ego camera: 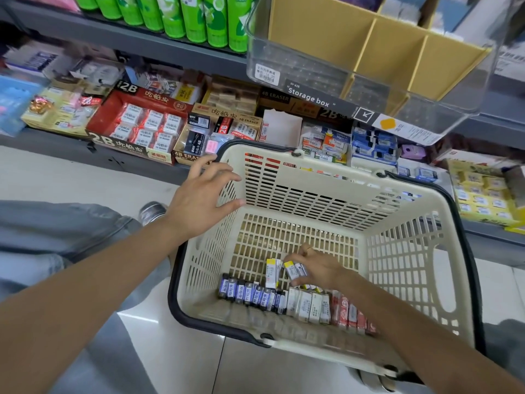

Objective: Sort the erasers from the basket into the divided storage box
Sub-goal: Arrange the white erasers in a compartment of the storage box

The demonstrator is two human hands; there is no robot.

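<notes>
A cream plastic basket (409, 251) with a dark rim stands on the floor. Along its near wall stand rows of erasers: blue-sleeved ones (247, 291), white ones (309, 304) and red ones (350, 312). My right hand (318, 270) is down inside the basket, fingers closed on a yellow-topped white eraser (292, 270); another like it (271, 268) stands beside it. My left hand (203, 194) hovers open over the basket's left rim, holding nothing. The clear storage box (312, 72) with yellow dividers sits on the shelf above, at the upper right.
Low shelves behind the basket hold cartons of 2B erasers (136, 123) and 4B erasers, and small boxed stationery. Green bottles (176, 15) line the upper shelf. My knee in jeans (56, 231) and a shoe are on the left, over a pale tiled floor.
</notes>
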